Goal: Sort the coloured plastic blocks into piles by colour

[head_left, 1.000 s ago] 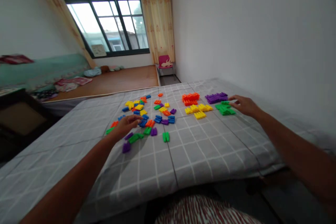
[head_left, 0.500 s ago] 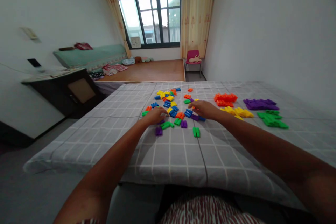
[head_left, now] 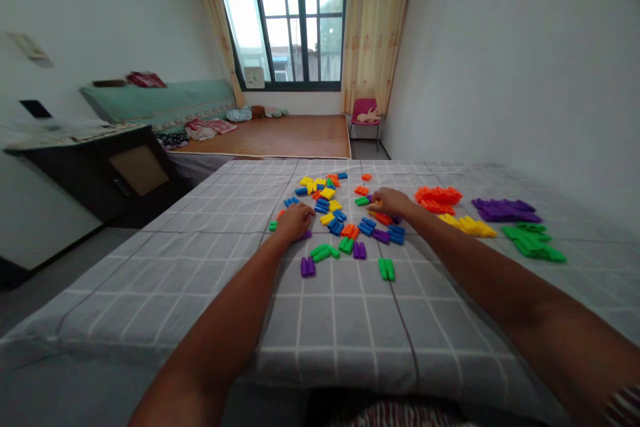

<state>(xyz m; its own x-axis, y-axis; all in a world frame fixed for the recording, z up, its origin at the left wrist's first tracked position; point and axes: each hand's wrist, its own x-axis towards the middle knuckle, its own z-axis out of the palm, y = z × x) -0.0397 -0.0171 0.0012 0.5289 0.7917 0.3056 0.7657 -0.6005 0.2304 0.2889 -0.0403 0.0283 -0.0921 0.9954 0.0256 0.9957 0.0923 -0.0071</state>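
My left hand rests low over the left side of a loose spread of coloured plastic pieces, its fingers curled; what they hold, if anything, is hidden. My right hand is bent down at the right side of the spread, fingers together near a green piece and a purple one. Its fingertips are too small to read. Between the hands lie yellow, blue and orange pieces, among them a blue piece. Nearer to me are a purple piece and a green piece.
On the right of the checked cloth are grouped orange pieces, yellow pieces, purple pieces and green pieces. Behind stand a low bed and a pink chair; a dark cabinet is at left.
The view has shifted, bringing the cloth and pieces closer. My right hand has lifted slightly off the orange and purple pieces beneath it, which now show more. My left hand has moved slightly left of the blue and yellow pieces.
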